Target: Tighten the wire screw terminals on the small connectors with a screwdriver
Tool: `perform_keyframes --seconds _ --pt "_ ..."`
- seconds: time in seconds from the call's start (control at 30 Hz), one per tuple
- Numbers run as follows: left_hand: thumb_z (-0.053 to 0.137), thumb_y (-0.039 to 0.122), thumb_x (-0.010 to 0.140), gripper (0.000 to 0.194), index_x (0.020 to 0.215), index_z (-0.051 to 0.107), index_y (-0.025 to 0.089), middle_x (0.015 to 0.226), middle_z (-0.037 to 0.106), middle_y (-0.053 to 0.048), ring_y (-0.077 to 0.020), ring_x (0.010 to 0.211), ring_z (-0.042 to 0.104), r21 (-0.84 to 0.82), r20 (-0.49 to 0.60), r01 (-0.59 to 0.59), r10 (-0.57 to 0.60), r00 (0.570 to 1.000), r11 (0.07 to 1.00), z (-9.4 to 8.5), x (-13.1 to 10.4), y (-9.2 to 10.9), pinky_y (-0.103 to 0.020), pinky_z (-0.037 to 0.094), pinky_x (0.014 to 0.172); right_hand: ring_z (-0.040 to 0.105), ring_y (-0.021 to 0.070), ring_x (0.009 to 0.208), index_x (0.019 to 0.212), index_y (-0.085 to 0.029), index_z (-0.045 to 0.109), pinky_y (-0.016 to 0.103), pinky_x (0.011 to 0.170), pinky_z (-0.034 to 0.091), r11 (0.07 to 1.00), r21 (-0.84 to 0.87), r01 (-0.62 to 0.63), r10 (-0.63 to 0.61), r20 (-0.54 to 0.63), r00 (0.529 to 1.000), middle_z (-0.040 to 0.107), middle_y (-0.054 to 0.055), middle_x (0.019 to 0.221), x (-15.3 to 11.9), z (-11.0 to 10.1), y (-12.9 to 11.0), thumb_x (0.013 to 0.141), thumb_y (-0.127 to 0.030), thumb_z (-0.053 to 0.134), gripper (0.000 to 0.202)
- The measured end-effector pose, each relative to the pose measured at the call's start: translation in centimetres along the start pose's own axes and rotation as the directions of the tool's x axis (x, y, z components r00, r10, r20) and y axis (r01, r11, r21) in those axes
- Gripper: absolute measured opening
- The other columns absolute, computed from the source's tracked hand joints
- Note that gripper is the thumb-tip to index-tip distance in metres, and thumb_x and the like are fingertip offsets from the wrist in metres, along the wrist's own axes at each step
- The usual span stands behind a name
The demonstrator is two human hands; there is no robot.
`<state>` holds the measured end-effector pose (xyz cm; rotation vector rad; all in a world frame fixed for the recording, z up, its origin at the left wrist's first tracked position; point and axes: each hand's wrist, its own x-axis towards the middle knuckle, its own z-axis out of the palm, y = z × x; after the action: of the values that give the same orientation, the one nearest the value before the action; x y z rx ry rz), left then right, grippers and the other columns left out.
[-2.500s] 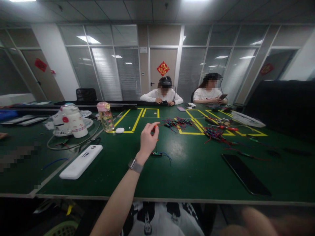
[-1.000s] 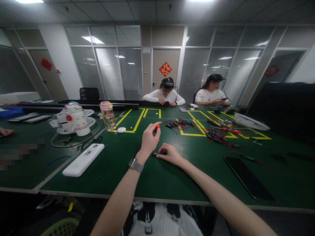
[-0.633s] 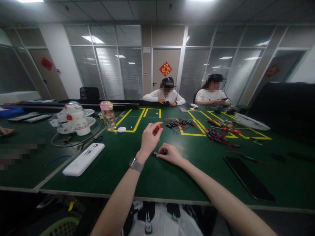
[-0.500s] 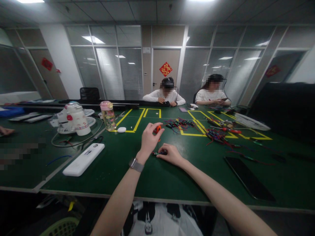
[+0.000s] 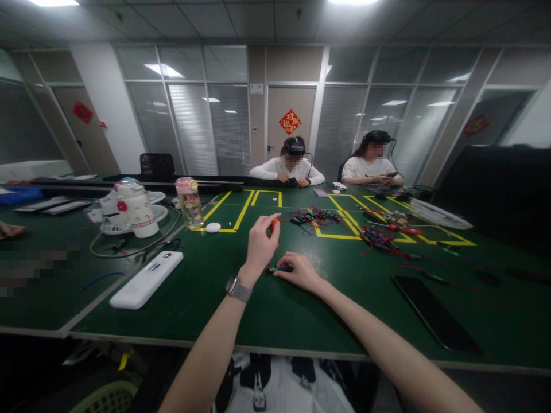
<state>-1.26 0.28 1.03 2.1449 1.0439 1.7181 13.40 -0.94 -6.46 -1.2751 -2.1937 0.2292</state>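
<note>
My left hand (image 5: 260, 244) is raised over the table, fingers closed round the orange handle of a small screwdriver (image 5: 274, 225). Most of the tool is hidden behind the fingers. Just below and to the right, my right hand (image 5: 302, 272) rests on the green table top (image 5: 275, 315). Its thumb and fingers pinch a small circuit board (image 5: 272, 269), whose left end sticks out; the rest is covered. Beyond my hands lies a heap of small wired boards (image 5: 314, 218), and a second heap (image 5: 379, 238) sits to its right.
A black phone (image 5: 434, 312) lies right, a white power bank (image 5: 147, 280) left. Bottles, including a pink-lidded one (image 5: 189, 203), stand at the left back beside a cable. Red-handled pliers (image 5: 404, 229) lie at the right. Two people (image 5: 288, 169) sit across the table.
The fingers of my left hand have shifted slightly left and turned around the orange handle, and less of it shows. My right hand has stayed in place on the board.
</note>
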Motion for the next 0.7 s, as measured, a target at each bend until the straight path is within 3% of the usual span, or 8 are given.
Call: perform_keyframes --seconds 0.23,0.33,0.53,0.7 --pt "0.060 0.031 0.086 0.018 0.100 0.069 0.024 0.086 0.055 -0.002 -0.0130 0.077 0.056 0.024 -0.039 -0.034 0.035 0.999 0.999 -0.02 -0.08 -0.03 -0.020 0.048 0.058 0.054 0.0125 0.065 0.081 -0.019 0.071 0.022 0.061 0.038 0.999 0.029 0.022 -0.022 -0.012 1.000 0.061 0.000 0.074 0.06 0.37 0.43 0.074 -0.029 0.075 0.012" --pt "0.053 0.032 0.089 0.022 0.102 0.069 0.023 0.087 0.056 -0.003 -0.0132 0.077 0.057 0.000 -0.030 -0.019 0.019 0.999 1.000 -0.08 -0.06 0.08 -0.021 0.048 0.059 0.054 0.0125 0.065 0.081 -0.019 0.071 0.023 0.061 0.038 0.999 0.032 0.020 -0.020 -0.016 1.000 0.060 0.000 0.074 -0.01 0.36 0.43 0.075 -0.028 0.073 0.011" --pt "0.042 0.019 0.094 0.029 0.113 0.063 0.020 0.104 0.064 -0.006 -0.0161 0.094 0.060 -0.043 0.011 -0.054 0.055 0.998 0.998 -0.11 0.06 0.29 -0.029 0.050 0.081 0.055 0.0128 0.067 0.082 -0.019 0.072 0.023 0.062 0.040 0.999 0.052 0.015 -0.014 -0.019 1.000 0.060 0.001 0.076 -0.24 0.38 0.43 0.077 -0.026 0.071 0.009" --pt "0.051 0.021 0.090 0.022 0.107 0.066 0.021 0.095 0.062 -0.004 -0.0149 0.085 0.060 -0.034 -0.011 -0.062 0.061 0.998 0.998 0.08 -0.01 0.24 -0.027 0.051 0.074 0.055 0.0129 0.067 0.084 -0.018 0.071 0.023 0.062 0.040 0.998 0.068 0.003 -0.003 -0.006 1.000 0.061 0.001 0.076 -0.28 0.49 0.44 0.078 -0.025 0.070 0.009"
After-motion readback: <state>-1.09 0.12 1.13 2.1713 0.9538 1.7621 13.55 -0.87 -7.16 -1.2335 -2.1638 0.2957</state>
